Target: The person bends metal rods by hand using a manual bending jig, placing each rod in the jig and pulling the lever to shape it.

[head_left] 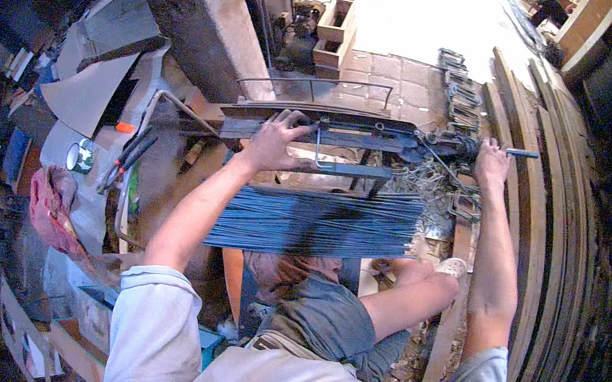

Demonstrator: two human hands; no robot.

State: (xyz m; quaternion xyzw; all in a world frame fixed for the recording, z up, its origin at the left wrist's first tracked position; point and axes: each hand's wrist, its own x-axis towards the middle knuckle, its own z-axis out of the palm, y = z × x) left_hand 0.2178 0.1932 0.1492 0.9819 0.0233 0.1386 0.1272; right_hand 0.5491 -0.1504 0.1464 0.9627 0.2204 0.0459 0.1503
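"Looking at the hands, what do you see?"

"The right hand is curled round a handle. The left hand touches the frame, but I can't tell if that grip is tight."

"Which way does the frame lie?"

"Long ways, left to right, out past the knees. The left hand is nearer its left end. The handle sticks out past its right end."

"And the blue rods?"

"Same way, closer to the tummy, nearer the left hand."
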